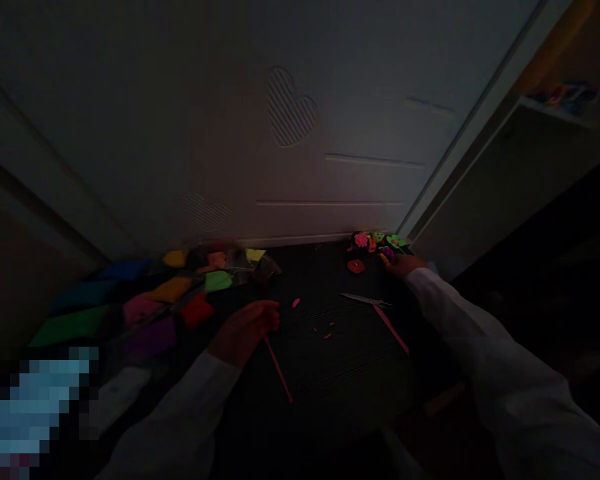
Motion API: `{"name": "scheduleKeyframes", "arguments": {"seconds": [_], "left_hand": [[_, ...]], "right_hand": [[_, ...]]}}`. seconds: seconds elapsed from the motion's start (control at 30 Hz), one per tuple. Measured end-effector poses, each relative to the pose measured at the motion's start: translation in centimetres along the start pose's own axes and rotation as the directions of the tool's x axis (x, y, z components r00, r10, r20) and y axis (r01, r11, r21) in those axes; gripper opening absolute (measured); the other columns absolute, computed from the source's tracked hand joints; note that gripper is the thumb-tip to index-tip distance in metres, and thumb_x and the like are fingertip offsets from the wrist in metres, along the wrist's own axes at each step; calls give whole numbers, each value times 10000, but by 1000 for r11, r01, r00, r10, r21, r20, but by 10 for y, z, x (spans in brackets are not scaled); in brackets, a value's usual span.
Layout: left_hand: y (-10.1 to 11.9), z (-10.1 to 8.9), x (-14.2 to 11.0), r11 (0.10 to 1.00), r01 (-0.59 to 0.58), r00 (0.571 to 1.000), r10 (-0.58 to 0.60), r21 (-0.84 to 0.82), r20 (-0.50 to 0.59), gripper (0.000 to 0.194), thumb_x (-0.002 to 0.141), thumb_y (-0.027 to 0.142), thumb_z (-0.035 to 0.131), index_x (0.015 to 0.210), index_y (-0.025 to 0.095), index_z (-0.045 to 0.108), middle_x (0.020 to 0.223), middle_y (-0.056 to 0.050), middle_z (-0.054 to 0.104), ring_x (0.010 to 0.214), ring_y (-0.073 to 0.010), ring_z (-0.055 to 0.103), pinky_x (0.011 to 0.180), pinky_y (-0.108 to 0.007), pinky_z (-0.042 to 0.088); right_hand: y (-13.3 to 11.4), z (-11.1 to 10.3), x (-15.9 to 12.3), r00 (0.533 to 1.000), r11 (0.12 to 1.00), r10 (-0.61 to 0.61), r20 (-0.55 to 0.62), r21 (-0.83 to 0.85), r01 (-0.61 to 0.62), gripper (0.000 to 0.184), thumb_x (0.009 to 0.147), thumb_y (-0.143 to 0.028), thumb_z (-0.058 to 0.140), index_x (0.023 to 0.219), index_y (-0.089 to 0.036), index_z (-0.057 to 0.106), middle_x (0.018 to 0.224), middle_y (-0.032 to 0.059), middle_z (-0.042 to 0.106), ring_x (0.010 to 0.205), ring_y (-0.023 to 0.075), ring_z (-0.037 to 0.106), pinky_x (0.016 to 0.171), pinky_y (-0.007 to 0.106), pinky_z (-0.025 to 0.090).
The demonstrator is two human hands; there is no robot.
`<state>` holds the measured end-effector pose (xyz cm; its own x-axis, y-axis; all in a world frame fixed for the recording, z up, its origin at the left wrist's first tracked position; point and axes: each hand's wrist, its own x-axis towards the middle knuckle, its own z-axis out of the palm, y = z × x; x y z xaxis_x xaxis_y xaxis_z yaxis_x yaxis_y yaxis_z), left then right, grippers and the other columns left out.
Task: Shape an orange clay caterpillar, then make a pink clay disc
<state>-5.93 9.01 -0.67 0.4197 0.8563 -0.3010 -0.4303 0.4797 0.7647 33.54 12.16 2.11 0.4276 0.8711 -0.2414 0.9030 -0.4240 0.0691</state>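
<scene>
Though the light is very dim, the left hand (244, 330) can be seen low over the dark table (330, 373), its fingers curled and pinched around the top of a thin pink stick (279, 369) that slants down toward the near edge. The right hand (401, 265) is stretched out to the far right of the table, its sleeve (460, 320) running back toward the near right corner; the fingers lie against a small cluster of bright clay flowers (377, 242), but whether they are closed on one or only touching cannot be told. Just left of that hand lies a flat red clay piece (356, 266). Between the two hands, scissors (375, 310) with a pink handle lie on the table, blades pointing left, clear of both hands. Near the left hand's fingertips sits a small pink bit (296, 303), and a few orange crumbs (326, 330) are scattered a little nearer, between the stick and the scissors. On the left of the table, beyond and beside the left hand, lies a heap of coloured clay packs (170, 300) in green, blue, orange, pink, red and yellow. Behind everything stands a pale panel (330, 100) with a raised striped heart (289, 107).
</scene>
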Motion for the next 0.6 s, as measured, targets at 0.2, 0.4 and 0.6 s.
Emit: {"name": "scheduleKeyframes", "arguments": {"seconds": [0.2,0.4,0.6], "left_hand": [[0,1,1,1000,-2,1000,2,6,4,216,617,240,639,789,110,651,685,-56,643,658,-156,594,642,-269,459],[2,0,-2,997,-61,998,61,51,6,236,620,259,624,797,104,641,698,-62,629,665,-159,585,641,-282,447],[21,-3,-7,946,-271,942,299,179,-154,110,611,227,593,671,136,609,604,-18,562,550,-114,502,520,-244,371]], "right_hand": [[-3,-1,-2,1000,1000,-5,1,12,5,312,824,-379,434,999,-135,518,978,58,555,853,136,542,754,342,457],[5,-9,-32,992,996,-24,-124,80,34,422,742,-527,428,899,-168,584,905,90,609,826,216,572,660,315,424],[-17,16,-126,906,886,-332,-262,243,395,330,805,-443,368,955,-203,539,892,47,602,771,151,571,662,275,437]]}}
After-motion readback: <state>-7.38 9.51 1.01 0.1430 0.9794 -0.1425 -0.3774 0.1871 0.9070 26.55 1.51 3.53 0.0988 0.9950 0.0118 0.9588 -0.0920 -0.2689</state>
